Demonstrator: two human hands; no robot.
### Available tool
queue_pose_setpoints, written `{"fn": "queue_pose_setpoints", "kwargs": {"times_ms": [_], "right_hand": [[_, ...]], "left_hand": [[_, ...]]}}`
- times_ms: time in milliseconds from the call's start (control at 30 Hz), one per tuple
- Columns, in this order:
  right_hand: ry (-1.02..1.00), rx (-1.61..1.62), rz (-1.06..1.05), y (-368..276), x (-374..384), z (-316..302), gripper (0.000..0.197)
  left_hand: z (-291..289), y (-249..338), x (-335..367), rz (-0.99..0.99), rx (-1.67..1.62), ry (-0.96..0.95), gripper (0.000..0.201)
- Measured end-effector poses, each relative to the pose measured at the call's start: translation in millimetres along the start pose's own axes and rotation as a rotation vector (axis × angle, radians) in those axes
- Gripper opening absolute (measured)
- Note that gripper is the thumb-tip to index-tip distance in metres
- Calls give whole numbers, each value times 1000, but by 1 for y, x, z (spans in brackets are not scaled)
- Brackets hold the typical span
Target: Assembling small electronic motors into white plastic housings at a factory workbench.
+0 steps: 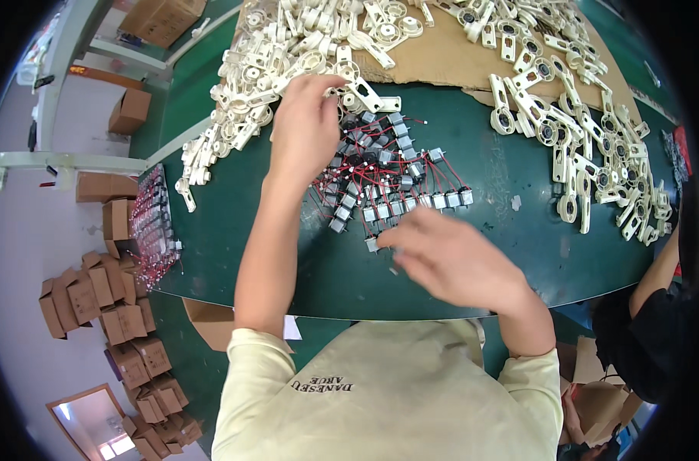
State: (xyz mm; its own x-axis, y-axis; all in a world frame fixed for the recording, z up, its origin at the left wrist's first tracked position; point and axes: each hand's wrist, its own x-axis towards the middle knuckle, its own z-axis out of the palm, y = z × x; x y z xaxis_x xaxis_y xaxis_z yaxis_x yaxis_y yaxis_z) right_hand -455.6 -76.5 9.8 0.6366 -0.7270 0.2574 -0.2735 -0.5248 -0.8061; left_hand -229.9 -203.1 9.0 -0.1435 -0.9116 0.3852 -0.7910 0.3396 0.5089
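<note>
Two hands are seen over a green bench (211, 246). Nearest, the right hand (449, 261) is blurred, fingers loosely curled beside small grey motors (388, 180) with red wires; its hold cannot be told. Beyond, the left hand (303, 127) is pinched on a cream plastic bracket (342, 77) at the pile's edge.

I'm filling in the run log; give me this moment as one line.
left hand: reaching into white plastic parts | right hand: blurred, at small motors | surface: green table
</note>
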Motion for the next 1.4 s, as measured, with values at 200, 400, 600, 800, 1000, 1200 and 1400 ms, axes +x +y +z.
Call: {"fn": "queue_pose_setpoints", "kwargs": {"times_ms": [200,400,600,800,1000,1200,1400], "right_hand": [[567,648,349,20,10,-25,20],[648,503,381,24,14,-27,16],[643,381,210,26,17,-6,19],[567,358,285,20,23,11,18],[598,383,291,21,26,23,17],[528,327,267,15,25,23,21],[563,313,271,16,26,24,20]], "left_hand": [[16,-16,55,298,609,-251,37],[-3,11,33,109,253,-57,44],[-18,42,-45,-487,-921,-249,28],[-2,29,-81,-621,-1558,-259,50],[-5,35,-82,-570,-1673,-227,48],[-5,37,-82,-559,-1612,-93,38],[-1,44,-85,-523,-1507,-136,42]]}}
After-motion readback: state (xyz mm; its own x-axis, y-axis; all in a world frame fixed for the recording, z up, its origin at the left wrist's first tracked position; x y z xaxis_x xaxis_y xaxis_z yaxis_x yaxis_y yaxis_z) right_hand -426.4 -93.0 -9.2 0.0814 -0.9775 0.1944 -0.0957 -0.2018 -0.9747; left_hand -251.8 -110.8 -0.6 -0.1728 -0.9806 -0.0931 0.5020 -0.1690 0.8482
